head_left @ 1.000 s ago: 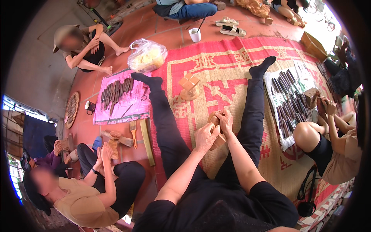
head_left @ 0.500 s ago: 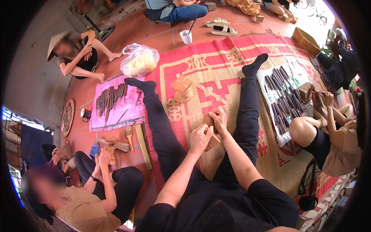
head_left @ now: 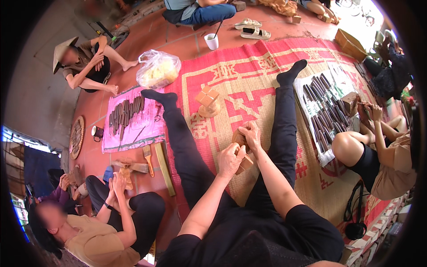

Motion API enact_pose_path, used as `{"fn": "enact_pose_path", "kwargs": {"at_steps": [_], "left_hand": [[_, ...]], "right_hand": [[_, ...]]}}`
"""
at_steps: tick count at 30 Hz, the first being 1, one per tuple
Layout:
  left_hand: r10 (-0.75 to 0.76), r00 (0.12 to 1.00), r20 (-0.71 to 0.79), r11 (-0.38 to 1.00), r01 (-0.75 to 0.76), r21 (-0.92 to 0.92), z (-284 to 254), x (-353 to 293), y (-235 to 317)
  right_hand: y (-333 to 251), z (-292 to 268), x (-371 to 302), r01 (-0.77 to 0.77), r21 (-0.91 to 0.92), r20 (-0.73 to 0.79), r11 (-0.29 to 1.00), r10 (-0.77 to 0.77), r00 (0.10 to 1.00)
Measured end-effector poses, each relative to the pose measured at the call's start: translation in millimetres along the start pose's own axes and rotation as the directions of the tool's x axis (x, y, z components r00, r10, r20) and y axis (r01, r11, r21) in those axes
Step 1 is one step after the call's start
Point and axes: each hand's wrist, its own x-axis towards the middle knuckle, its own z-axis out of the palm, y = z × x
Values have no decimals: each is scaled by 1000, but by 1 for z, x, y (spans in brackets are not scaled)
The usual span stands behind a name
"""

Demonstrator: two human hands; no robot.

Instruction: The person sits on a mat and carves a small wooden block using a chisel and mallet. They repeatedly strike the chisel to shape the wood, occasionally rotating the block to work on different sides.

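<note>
Between my legs, my left hand is closed round a piece of brown wood, whose squared, block-like end sticks out below the fingers. Close above it, my right hand is closed with fingertips pressed on a rounded, darker part of the wood. The hands almost touch. Whether the rounded and squared parts are one piece, and whether a small tool is in the fingers, is hidden. Past the hands on the mat, a squared wooden block sits on a pale round wooden piece.
Chisel-like tools lie on a pink cloth at left, more tools on a white sheet at right. Nearby are a flat brush, a wooden strip, a plastic bag and a white cup. Several people sit around the red patterned mat.
My hands keep their grip on the wood with almost no shift. The view has moved slightly. The person at lower left has raised and turned their head.
</note>
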Motion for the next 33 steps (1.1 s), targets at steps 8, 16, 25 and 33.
{"fn": "enact_pose_path", "kwargs": {"at_steps": [8,16,25,33], "left_hand": [[40,999,-18,999,-40,8,2,-1,-2],[6,1000,5,1000,-6,8,-1,0,-2],[51,999,-14,998,-50,33,4,1,-3],[15,1000,-14,998,-14,55,2,-1,-6]], "right_hand": [[-14,-1,-2,97,-383,19,919,-97,995],[-12,-3,-8,-130,65,89,989,124,988],[-9,-10,-9,212,-253,70,944,-201,977],[-19,-6,-12,-172,283,118,944,143,983]]}}
